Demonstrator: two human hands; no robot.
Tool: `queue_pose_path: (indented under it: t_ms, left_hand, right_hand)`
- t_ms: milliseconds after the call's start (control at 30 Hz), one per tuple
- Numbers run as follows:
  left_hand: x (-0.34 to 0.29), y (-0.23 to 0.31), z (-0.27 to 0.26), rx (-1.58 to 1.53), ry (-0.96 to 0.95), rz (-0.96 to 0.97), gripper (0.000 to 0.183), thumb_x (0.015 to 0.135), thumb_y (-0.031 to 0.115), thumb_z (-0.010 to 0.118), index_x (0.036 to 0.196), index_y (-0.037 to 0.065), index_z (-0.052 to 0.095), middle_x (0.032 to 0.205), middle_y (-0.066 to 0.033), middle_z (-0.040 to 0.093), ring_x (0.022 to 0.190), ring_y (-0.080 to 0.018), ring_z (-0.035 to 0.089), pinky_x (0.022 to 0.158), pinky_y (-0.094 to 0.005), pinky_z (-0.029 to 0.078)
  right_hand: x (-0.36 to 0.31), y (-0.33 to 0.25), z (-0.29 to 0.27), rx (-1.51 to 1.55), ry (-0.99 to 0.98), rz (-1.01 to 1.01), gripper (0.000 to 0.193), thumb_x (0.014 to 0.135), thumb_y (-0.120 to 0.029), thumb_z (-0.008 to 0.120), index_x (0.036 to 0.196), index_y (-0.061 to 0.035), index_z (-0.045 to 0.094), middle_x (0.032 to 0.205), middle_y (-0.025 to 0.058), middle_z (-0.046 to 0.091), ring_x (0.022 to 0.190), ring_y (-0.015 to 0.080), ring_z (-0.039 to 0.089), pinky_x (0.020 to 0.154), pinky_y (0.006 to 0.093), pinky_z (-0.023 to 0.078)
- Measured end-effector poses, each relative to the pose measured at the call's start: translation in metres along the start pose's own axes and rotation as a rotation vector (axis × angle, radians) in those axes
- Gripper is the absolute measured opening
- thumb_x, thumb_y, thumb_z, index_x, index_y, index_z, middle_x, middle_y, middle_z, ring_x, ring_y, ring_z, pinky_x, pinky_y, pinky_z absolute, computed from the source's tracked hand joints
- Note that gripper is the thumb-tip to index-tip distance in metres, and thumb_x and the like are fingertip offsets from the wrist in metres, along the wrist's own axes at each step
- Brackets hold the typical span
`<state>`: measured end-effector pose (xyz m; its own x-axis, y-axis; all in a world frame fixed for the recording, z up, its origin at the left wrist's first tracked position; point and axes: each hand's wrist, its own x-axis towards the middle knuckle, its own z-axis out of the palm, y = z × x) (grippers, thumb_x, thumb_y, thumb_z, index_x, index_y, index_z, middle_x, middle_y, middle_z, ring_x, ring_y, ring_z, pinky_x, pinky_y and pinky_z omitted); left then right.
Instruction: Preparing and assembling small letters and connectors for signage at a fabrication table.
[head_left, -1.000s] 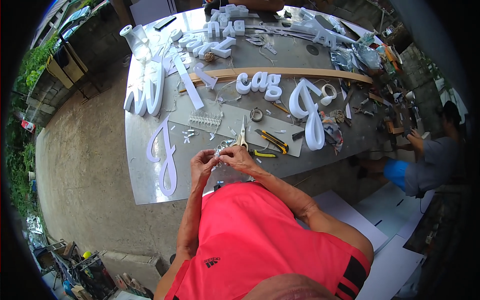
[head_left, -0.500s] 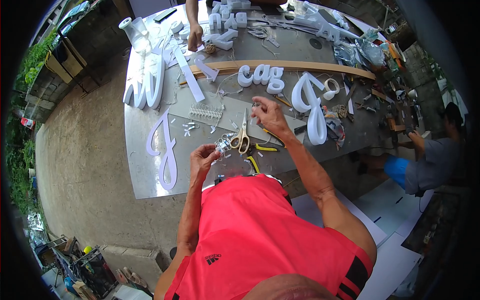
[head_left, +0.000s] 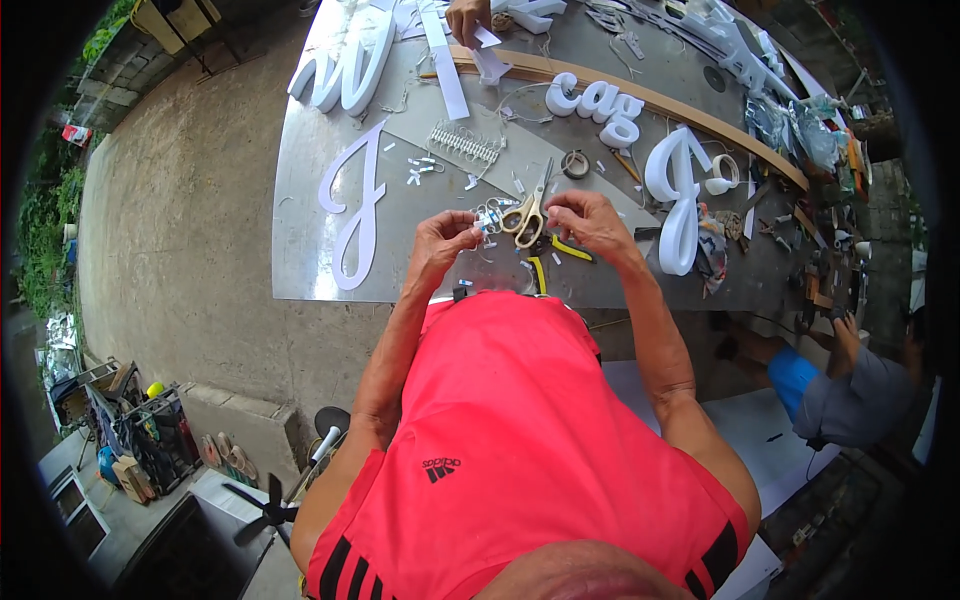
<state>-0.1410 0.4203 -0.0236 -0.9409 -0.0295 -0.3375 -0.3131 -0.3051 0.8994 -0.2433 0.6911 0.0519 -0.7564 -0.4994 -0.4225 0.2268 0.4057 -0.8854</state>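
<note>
My left hand (head_left: 447,240) pinches a small bunch of wired LED modules (head_left: 489,217), white with looping wires. My right hand (head_left: 592,222) is closed, thumb against fingertips, just right of the scissors; whatever it pinches is too small to make out. The beige-handled scissors (head_left: 525,222) lie between both hands, blades pointing away from me. Below my right hand are yellow-handled pliers (head_left: 570,249), partly hidden. Beyond the scissors rests a roll of black tape (head_left: 575,164). A row of similar wired modules (head_left: 466,143) lies farther left, near small white pieces (head_left: 415,178).
The metal table (head_left: 300,250) carries white cut-out letters: a flat one (head_left: 356,205) at left and a thick one (head_left: 675,205) at right. A long brown strip (head_left: 690,110) crosses behind. Another person's hand (head_left: 468,20) is at the far side; a seated person (head_left: 850,390) is at right.
My right hand has come back from beside the tape roll toward my left hand, leaving the roll in plain sight. The view has tilted, so the table sits higher. The left hand keeps its modules.
</note>
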Motion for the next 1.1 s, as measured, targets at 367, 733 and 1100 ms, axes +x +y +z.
queue_pose_path:
  t_ms: [367,733,1100]
  left_hand:
    - [-0.002,0.000,0.004,0.075,-0.027,-0.020,0.028,0.089,0.010,0.078,0.112,-0.003,0.068,0.094,-0.0098,0.074,0.083,-0.0141,0.069,0.076,-0.0283,0.057]
    - [-0.002,-0.002,0.003,0.132,-0.006,-0.010,0.027,0.090,0.010,0.077,0.112,-0.003,0.068,0.093,-0.0087,0.074,0.083,-0.0131,0.068,0.075,-0.0272,0.056]
    - [-0.001,-0.006,0.003,0.223,-0.017,-0.024,0.030,0.091,0.012,0.077,0.113,-0.005,0.068,0.093,-0.0096,0.074,0.082,-0.0134,0.068,0.075,-0.0270,0.056]
  right_hand:
    - [0.009,0.020,0.098,0.106,-0.020,0.029,0.027,0.096,-0.022,0.064,0.105,0.0016,0.073,0.081,0.0054,0.071,0.066,0.0112,0.065,0.059,0.0271,0.052]
    - [0.013,0.028,0.108,0.103,0.070,0.023,0.025,0.092,-0.021,0.069,0.100,0.0016,0.074,0.078,0.0048,0.071,0.063,0.0111,0.063,0.059,0.0274,0.052]
    - [0.019,0.033,0.110,0.149,0.139,0.008,0.019,0.088,-0.013,0.069,0.097,0.0031,0.072,0.074,0.0050,0.069,0.062,0.0099,0.063,0.057,0.0266,0.050]
